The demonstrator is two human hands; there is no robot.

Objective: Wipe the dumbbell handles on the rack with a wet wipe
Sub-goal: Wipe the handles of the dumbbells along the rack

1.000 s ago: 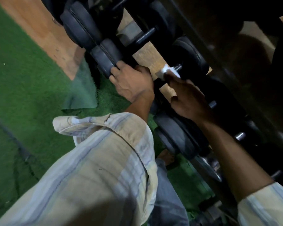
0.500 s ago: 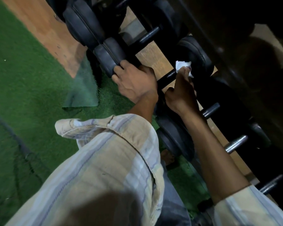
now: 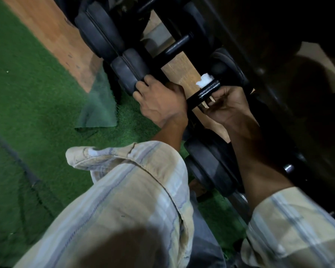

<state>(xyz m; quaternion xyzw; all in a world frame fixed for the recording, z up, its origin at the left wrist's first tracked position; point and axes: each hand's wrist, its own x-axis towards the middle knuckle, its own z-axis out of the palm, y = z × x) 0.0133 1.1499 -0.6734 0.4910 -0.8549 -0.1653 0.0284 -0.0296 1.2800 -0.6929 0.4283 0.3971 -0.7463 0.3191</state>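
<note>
The left hand (image 3: 161, 105) grips the near black rubber head (image 3: 128, 74) of a dumbbell on the rack (image 3: 263, 78), its fingers curled over the head's inner edge next to the handle. The dumbbell's handle (image 3: 203, 93) is dark and knurled and runs from that hand up and right toward the far head (image 3: 228, 68), which sits against the rack's back rail.

The right hand (image 3: 228, 105) is under the far part of the handle, palm turned up, its fingers curled up round the bar from below. A white wet wipe (image 3: 204, 81) shows bunched on the far side of the handle, just beside the far head, touching the bar. The fingertips are hidden behind the bar, so whether they pinch the wipe or only press it against the handle cannot be told.

Further along the rack toward its upper end lies a second dumbbell (image 3: 101, 33) with larger black heads and a dark handle. Toward the lower end another large dumbbell head (image 3: 211, 163) sits below the right forearm, touching neither hand. Both arms wear loose pale striped sleeves (image 3: 128, 200).

Under the rack, a wooden floor (image 3: 52, 35) shows beneath the handles, and green artificial turf (image 3: 27, 113) covers the ground on the left, with a loose flap of turf (image 3: 99, 105) at its edge near the rack's foot.
</note>
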